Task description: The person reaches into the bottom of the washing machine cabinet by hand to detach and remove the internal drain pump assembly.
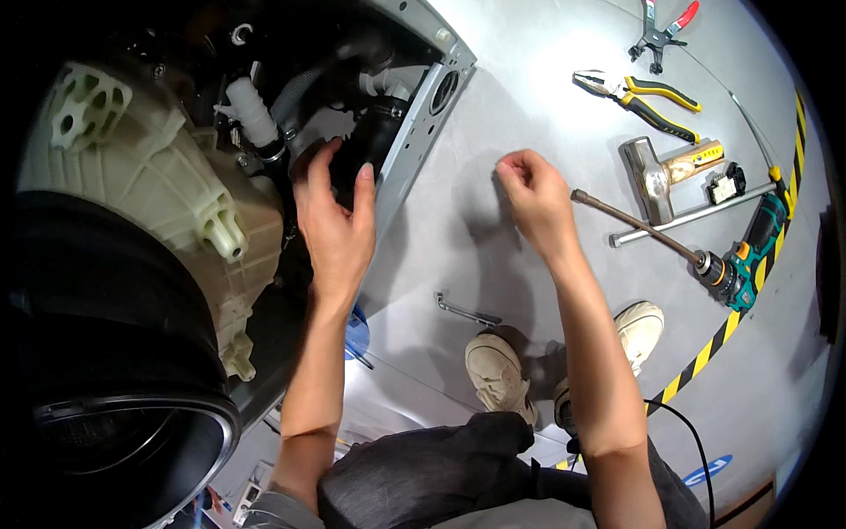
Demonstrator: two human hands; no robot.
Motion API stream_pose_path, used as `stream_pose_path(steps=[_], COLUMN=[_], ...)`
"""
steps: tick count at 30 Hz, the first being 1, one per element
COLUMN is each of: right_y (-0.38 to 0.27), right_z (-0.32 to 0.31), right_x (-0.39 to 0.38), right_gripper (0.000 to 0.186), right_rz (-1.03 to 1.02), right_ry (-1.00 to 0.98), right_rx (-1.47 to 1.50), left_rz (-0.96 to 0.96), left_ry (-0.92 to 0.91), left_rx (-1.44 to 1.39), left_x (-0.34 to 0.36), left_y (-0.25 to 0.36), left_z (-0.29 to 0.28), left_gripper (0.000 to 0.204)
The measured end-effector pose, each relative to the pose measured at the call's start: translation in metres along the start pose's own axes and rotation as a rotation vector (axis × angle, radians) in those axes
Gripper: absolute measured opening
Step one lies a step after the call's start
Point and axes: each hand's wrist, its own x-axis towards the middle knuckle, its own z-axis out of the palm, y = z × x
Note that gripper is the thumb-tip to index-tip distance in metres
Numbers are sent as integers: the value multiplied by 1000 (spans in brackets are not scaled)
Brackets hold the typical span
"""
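Observation:
My left hand (335, 234) reaches into the open body of a washing machine, thumb and index finger apart, the other fingertips partly hidden in shadow. Just past its fingertips is a thick black rubber hose (379, 128) with a clamp, beside the grey metal frame (414, 132). A white ribbed plastic fitting (251, 113) stands to the left of it. Over the floor, to the right of the frame, hangs my right hand (536, 198), its fingers curled in a pinch. Whatever it may hold is too small or hidden to make out.
A cream plastic tub (167, 167) and a black round door gasket (115, 291) fill the left. On the floor lie combination pliers (639, 97), red-handled pliers (656, 35), a hammer (652, 176), a metal bar (687, 216), a cordless drill (745, 264) and a small wrench (467, 310).

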Motion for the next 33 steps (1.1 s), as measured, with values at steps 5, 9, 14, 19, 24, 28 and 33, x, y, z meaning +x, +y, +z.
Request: stream_pose_path(steps=[5, 9, 14, 19, 24, 28, 33], right_y=[-20, -18, -4, -6, 2, 1, 8], right_z=[18, 21, 17, 8, 8, 7, 12], right_x=[7, -1, -17, -24, -27, -30, -32], right_gripper=[24, 25, 20, 20, 20, 19, 20], right_rz=[-27, -22, 33, 168, 108, 118, 67], right_ry=[-57, -94, -103, -128, -100, -119, -97], right_rx=[-64, -40, -30, -23, -11, 25, 15], left_rz=[-16, -344, -477, -388, -417, -321, -264], left_ry=[-86, -350, -263, -111, -99, -13, -36], left_rx=[-14, 30, -33, -207, -284, -203, -282], left_x=[42, 100, 106, 112, 112, 103, 103], left_y=[9, -1, -11, -36, -39, -41, -53], left_z=[22, 53, 73, 88, 87, 91, 91], left_gripper=[58, 82, 80, 63, 59, 60, 54])
